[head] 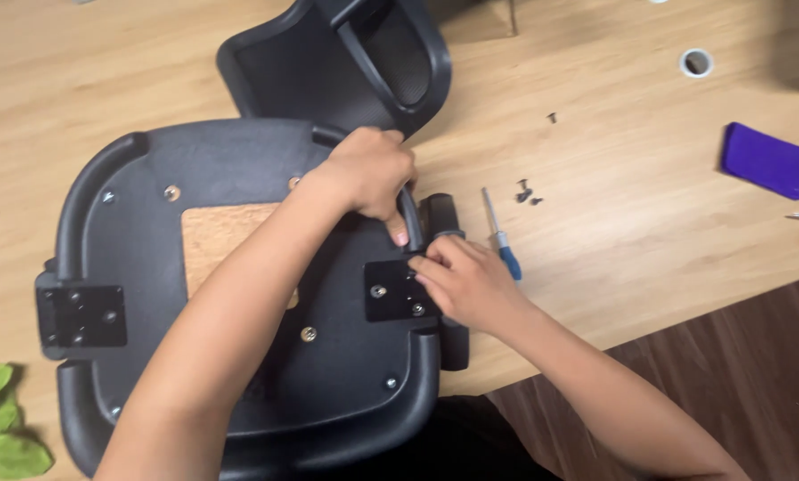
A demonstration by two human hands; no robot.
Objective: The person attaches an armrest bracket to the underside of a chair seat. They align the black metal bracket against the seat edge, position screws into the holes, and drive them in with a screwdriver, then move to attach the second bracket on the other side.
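Both my arms reach over the upside-down black chair seat (239, 267) on the wooden table (640, 223). My left hand (368, 174) pinches the armrest bar (410, 218) at its three o'clock edge, and my right hand (466, 285) pinches something tiny at the mounting plate (391, 289). I should hold the bar steady and keep the holes lined up.

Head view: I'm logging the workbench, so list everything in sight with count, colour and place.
chair seat: one, black, upside down on table, centre-left
chair backrest: one, black, top centre
armrest mounting plates: two, black, seat's left and right edges
screwdriver: one, blue handle, right of seat
loose screws: several, dark, beyond screwdriver
purple cloth: one, far right
green cloth: one, bottom left
table: one, light wood
left hand: on seat rim
right hand: at right plate
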